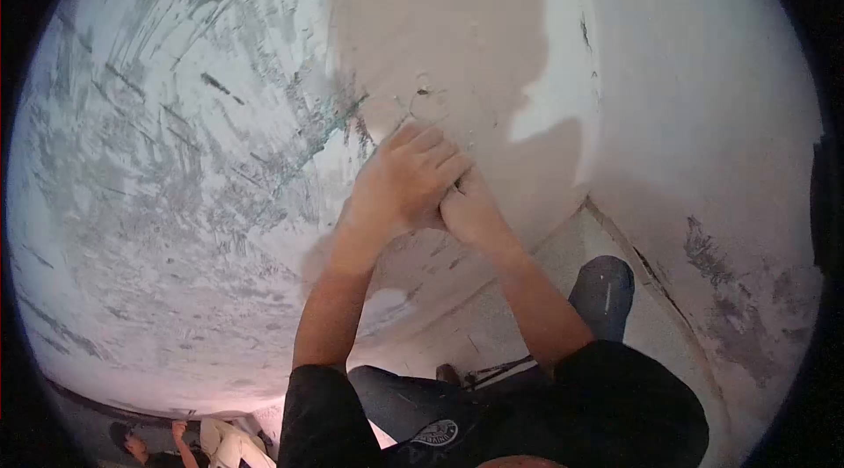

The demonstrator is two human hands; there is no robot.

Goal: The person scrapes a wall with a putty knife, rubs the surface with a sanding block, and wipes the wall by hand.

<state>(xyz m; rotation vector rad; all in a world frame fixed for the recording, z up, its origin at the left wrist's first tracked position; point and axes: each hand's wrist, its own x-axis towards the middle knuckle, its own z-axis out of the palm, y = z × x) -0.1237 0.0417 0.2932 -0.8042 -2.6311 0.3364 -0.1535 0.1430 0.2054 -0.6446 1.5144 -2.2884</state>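
- Grey-streaked plaster coats the wall (193, 160) I watch through the head camera; the hands are in front of its smoother right part, left of its lower right corner.
- Overlapping hands block my line of sight, so a scrape or a slipping hold could go unnoticed behind them.
- Sliding upward, the knuckles could rub the small dark mark (423, 92) just above them.
- One knee (603, 288) is over the floor near that corner; a shift of weight could knock the knuckles against the plaster.
- Back toward me, the left hand (406, 171) has its fingers bent tight over the right hand (476, 211).
- Right fingers are mostly tucked behind the left, so I cannot tell how they close, or whether anything is gripped between.
- Both forearms reach away and converge; whether skin touches the wall, I cannot tell.
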